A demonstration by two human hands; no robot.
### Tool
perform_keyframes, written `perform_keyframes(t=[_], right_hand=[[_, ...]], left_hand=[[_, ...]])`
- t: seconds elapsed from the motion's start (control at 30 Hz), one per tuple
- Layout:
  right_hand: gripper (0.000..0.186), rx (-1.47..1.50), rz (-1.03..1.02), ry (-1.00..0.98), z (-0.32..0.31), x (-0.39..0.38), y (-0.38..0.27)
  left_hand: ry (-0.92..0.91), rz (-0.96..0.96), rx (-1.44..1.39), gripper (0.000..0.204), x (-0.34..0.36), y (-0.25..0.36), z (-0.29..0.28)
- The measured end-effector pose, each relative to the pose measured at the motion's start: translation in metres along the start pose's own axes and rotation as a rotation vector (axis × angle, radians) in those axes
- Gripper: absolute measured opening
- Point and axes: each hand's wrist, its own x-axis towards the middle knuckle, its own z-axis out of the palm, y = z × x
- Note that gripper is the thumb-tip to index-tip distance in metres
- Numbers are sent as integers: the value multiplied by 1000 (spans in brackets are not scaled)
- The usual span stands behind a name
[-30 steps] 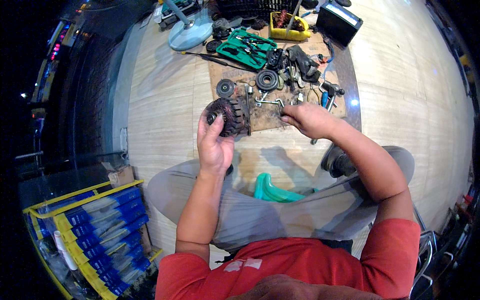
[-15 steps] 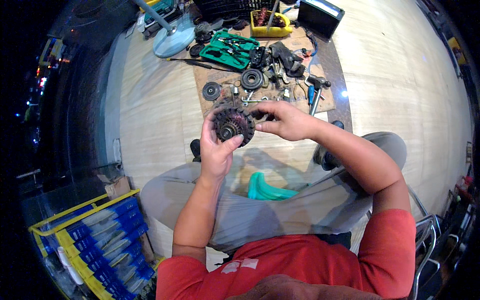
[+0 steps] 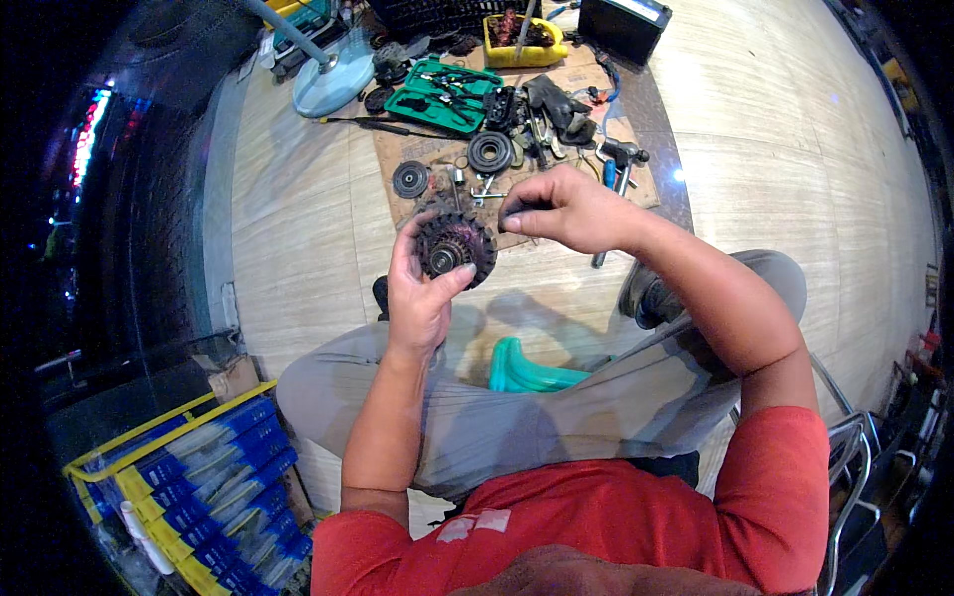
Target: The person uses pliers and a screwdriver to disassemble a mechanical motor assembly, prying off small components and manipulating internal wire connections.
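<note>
The toothed wheel (image 3: 477, 238) is in the left hand (image 3: 419, 306), held up in front of the near edge of the cardboard (image 3: 641, 189), toward its left corner. The left hand grips it, with the thumb on its face beside the hub. The right hand (image 3: 571, 209) is near the wheel's right side, with bent fingers and the thumb drawn toward the forefinger; one cannot tell whether something small is pinched there.

The wheel looks heavy and greasy, so it could slip if the left thumb loosens, and then fall on the floor (image 3: 298, 248) or hit the cardboard's near edge. If the right hand does hold a small part, it could drop and be lost among the crowded things, such as the black ring (image 3: 477, 152) or the metal hammer (image 3: 639, 156).

One second ago the wheel showed more of its toothed side; now its round face is turned up. The right hand was then well apart from it, and now it is close.
</note>
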Motion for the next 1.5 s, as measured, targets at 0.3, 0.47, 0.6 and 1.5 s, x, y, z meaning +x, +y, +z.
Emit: perform_keyframes(t=[0.3,0.47,0.6,1.5], right_hand=[[20,-231,-40,-48,35,-16,-19],[18,-309,-37,137,60,-18,0],[16,-299,-99,191,66,-12,10],[15,-446,-52,180,28,-11,27]], left_hand=[[388,125,-29,33,15,-12,-15],[397,115,-267,23,32,5,-39],[368,137,-332,24,32,9,-42],[375,115,-430,25,34,33,-58]])
